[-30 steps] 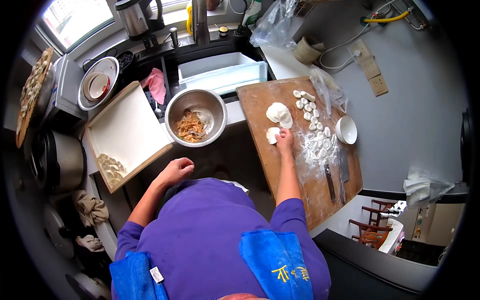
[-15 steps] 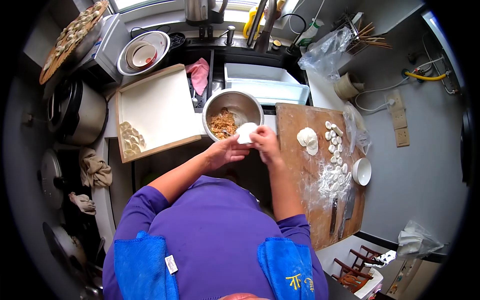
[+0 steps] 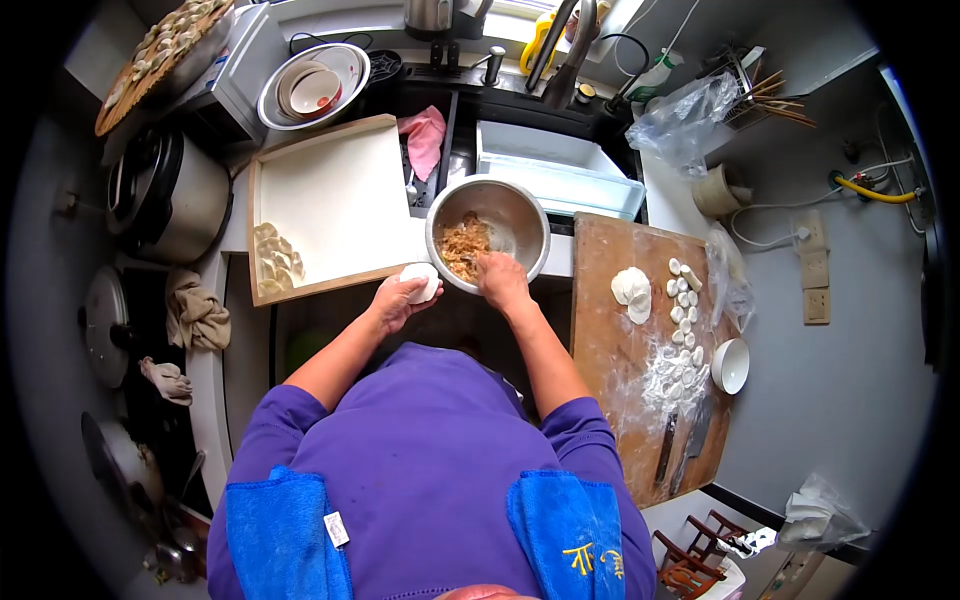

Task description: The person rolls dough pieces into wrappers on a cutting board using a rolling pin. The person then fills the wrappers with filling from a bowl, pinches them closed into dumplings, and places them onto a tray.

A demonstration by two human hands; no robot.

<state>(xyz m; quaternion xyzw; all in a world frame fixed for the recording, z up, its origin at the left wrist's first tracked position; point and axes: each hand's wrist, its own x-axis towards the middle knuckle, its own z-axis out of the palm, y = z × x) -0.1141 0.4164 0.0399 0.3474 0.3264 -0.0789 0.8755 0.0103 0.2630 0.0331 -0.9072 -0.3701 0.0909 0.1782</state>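
A round white dumpling wrapper [image 3: 420,282] lies in the curled fingers of my left hand [image 3: 394,304], just left of the metal bowl [image 3: 541,235]. My right hand [image 3: 503,282] reaches over the bowl's near rim, its fingers closed at the brown minced filling [image 3: 462,243]. What those fingers grip is mostly hidden. Left of the bowl, several folded dumplings [image 3: 278,264] sit in the near left corner of a wooden-rimmed white tray [image 3: 330,190]. To the right, a stack of wrappers [image 3: 632,292] and several small dough pieces [image 3: 684,305] rest on a floured wooden board [image 3: 602,340].
A cleaver [image 3: 694,435] and a dark narrow tool [image 3: 666,448] lie on the board's near part, beside a white bowl [image 3: 731,366]. Behind stand a clear plastic bin [image 3: 560,180], a faucet [image 3: 566,75] and stacked bowls [image 3: 315,90]. A pressure cooker [image 3: 170,200] is at left.
My hands have separated. The left moved left with the wrapper, away from the bowl; the right let go of the wrapper and went down into the bowl at the filling. The view shifted slightly.
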